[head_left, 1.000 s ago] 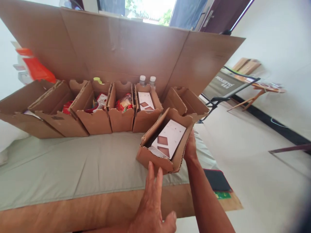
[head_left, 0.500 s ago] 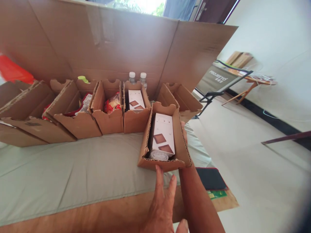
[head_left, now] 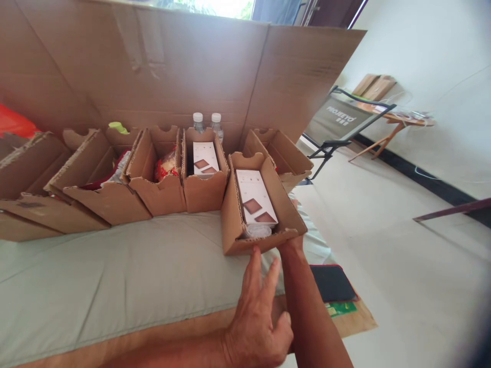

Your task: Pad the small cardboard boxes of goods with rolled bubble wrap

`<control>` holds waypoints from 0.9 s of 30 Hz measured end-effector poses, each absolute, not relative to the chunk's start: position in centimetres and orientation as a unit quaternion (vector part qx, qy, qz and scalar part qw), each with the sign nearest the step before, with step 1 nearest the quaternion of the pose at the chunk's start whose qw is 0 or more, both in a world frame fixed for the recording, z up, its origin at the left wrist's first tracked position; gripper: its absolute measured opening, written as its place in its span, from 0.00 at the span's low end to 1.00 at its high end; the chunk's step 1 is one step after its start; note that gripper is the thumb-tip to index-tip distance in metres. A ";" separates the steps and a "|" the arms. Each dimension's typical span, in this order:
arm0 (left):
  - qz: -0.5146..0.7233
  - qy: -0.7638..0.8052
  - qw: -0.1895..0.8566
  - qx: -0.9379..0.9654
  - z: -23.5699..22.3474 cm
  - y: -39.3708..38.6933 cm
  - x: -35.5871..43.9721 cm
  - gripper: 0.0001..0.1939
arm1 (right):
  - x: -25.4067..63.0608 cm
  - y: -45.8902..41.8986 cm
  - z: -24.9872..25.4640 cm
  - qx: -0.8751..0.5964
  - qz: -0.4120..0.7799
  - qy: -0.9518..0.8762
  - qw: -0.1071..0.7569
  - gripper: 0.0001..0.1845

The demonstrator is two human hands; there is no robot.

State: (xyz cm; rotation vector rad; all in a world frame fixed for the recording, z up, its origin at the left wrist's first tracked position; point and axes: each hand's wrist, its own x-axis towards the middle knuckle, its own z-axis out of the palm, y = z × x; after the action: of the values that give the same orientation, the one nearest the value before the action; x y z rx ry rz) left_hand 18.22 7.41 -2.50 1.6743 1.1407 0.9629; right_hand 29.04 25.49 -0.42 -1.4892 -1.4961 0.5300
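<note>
A small open cardboard box (head_left: 233, 220) stands on the grey-green cushion (head_left: 115, 276), next to a row of like boxes. Inside it lie a white packet with brown squares (head_left: 255, 197) and a pale roll (head_left: 258, 231). My left hand (head_left: 258, 312) reaches toward the box's near wall with fingers stretched out, fingertips touching its lower edge. My right hand (head_left: 292, 244) is mostly hidden behind the box's right near corner and holds that side.
A row of several open boxes (head_left: 161, 179) holds snack packets; two water bottles (head_left: 207, 122) stand behind. A large cardboard sheet (head_left: 192, 71) rises at the back. To the right are a folding chair (head_left: 341, 122), a dark mat (head_left: 333, 282) and white floor.
The box has slid away from me and turned, now lining up beside the row. My left hand followed it forward; my right hand shifted from its side to its near corner.
</note>
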 end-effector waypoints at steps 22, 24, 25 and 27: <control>0.357 0.526 0.427 0.643 -1.1 11.3 11.1 0.34 | 23.3 21.6 4.8 -0.467 0.292 -0.666 0.503 0.21; 0.354 0.551 0.433 0.620 -2.0 8.0 8.8 0.31 | 20.7 23.3 6.9 -0.458 0.241 -0.753 0.407 0.28; 0.355 0.561 0.430 0.611 -2.5 6.5 7.6 0.29 | 19.4 24.3 7.7 -0.465 0.205 -0.788 0.349 0.30; 0.366 0.571 0.410 0.609 -3.8 4.0 5.2 0.25 | 17.3 26.2 8.7 -0.493 0.133 -0.825 0.240 0.27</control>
State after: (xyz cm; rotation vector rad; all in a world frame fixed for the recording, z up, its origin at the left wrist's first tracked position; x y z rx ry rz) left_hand 5.18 4.00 -3.77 1.5344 1.4384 0.9222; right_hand 17.32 26.19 8.71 -1.3501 -2.2584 0.3646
